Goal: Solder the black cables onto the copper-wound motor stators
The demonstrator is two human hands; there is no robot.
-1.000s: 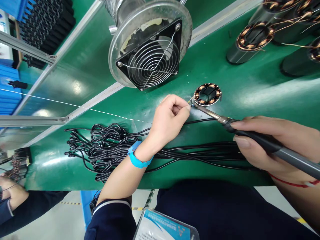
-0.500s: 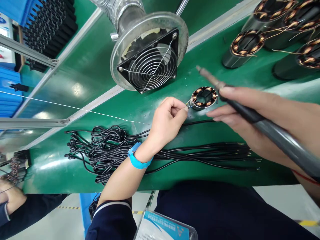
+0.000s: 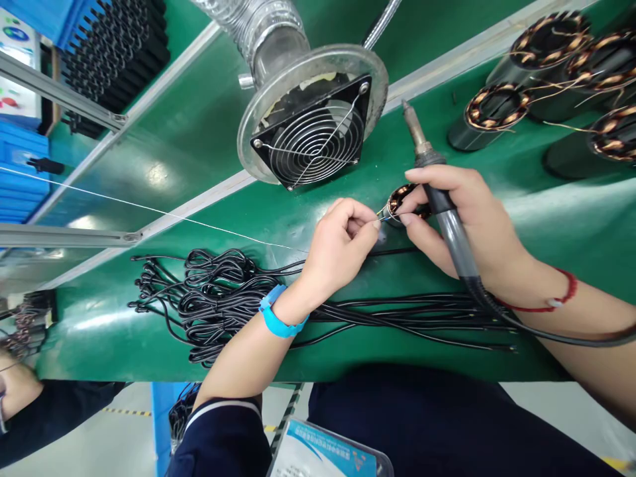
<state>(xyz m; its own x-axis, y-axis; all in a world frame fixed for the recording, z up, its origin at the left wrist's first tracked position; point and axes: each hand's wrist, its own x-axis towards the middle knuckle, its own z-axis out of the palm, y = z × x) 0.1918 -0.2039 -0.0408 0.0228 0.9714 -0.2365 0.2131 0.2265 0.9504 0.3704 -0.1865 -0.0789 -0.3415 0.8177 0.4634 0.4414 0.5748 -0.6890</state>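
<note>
My right hand (image 3: 464,215) is closed around a soldering iron (image 3: 451,232), whose tip points up and away, off the work. Its thumb and a fingertip also reach to the thin wires at a small motor stator (image 3: 394,199) with copper windings. My left hand (image 3: 342,245) pinches fine wires (image 3: 382,215) beside that stator. A thin strand of solder wire (image 3: 218,227) runs from the left up to this hand. Part of the stator is hidden behind the right fingers. Below the left hand lie bundled black cables (image 3: 213,305) with their ends stretching right.
A round fume extractor with a fan grille (image 3: 315,149) hangs over the bench behind my hands. Several larger stators (image 3: 489,116) stand at the back right. Black parts in rows (image 3: 116,63) and blue bins (image 3: 22,165) are at the left. Another person's hand (image 3: 20,391) shows at the far left.
My right hand has moved left to the stator wires, and the soldering iron has swung more upright, its tip away. My left hand keeps its pinch. The view has shifted slightly.
</note>
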